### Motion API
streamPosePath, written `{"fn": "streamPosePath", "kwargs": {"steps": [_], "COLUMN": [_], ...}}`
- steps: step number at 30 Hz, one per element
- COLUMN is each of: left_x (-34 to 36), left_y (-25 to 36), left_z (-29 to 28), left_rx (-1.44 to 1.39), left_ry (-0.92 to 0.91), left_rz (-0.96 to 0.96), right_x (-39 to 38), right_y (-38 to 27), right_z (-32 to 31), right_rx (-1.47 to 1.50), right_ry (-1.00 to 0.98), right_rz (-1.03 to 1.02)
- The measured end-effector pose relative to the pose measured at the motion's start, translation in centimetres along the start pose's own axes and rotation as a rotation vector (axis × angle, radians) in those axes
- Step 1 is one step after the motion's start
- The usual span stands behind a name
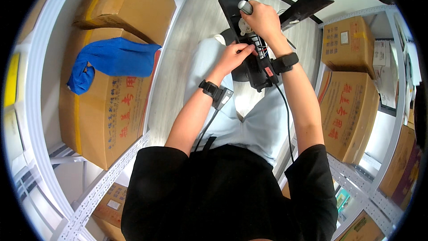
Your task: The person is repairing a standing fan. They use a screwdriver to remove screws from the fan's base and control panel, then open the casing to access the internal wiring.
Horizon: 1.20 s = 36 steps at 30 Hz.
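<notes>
A long, narrow black plastic housing [257, 76] is held above my knees, its inside facing up. Inside it are a pale round part [244, 27] and a white block with thin coloured wires [257, 44]. My right hand [267, 23] is closed around the grey handle of what looks like a screwdriver [244, 7]; its tip is hidden. At the housing's near left side is my left hand [232, 59], its thumb and fingers pinched together by the wires. Whatever those fingers hold is too small to tell.
On the left shelf are large cardboard boxes [96, 120] with a blue cloth [118, 56] draped over one. More boxes [345, 111] stand on the right rack. A black post [310, 6] slants beyond my right hand. Cables [287, 107] run down from both wrist straps.
</notes>
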<state>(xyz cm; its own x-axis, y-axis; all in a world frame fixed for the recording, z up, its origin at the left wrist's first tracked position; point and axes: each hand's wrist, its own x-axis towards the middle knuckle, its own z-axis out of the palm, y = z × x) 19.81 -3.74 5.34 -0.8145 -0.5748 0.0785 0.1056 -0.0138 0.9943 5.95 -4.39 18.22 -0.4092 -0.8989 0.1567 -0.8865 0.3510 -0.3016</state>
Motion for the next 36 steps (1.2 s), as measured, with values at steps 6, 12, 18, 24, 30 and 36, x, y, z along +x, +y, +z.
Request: {"fn": "streamPosePath", "kwargs": {"steps": [6,12,18,24,30,36], "left_x": [-0.1,0.1,0.3,0.3,0.6,0.6], "left_y": [0.6,0.7,0.3,0.1,0.9,1.0], "left_z": [-0.1,0.0,0.4,0.4,0.4,0.3], "left_rx": [-0.029,-0.092,-0.074,-0.104,-0.146,-0.108], "left_ry": [0.024,0.077,0.153,0.218,0.227,0.233], "left_rz": [0.007,0.034,0.011,0.124,0.181,0.165], "right_x": [0.6,-5.1,-9.7,-10.8,-10.1,-9.8], "right_y": [0.2,1.0,1.8,0.4,-0.9,-1.0], "right_z": [-0.7,-7.1,-8.9,-7.5,-7.3,-6.1], "right_rx": [0.124,0.600,0.344,0.623,0.600,0.639], "right_ry": [0.093,0.376,0.545,0.549,0.546,0.539], "right_rz": [0.019,0.124,0.015,0.079,0.016,0.020]}}
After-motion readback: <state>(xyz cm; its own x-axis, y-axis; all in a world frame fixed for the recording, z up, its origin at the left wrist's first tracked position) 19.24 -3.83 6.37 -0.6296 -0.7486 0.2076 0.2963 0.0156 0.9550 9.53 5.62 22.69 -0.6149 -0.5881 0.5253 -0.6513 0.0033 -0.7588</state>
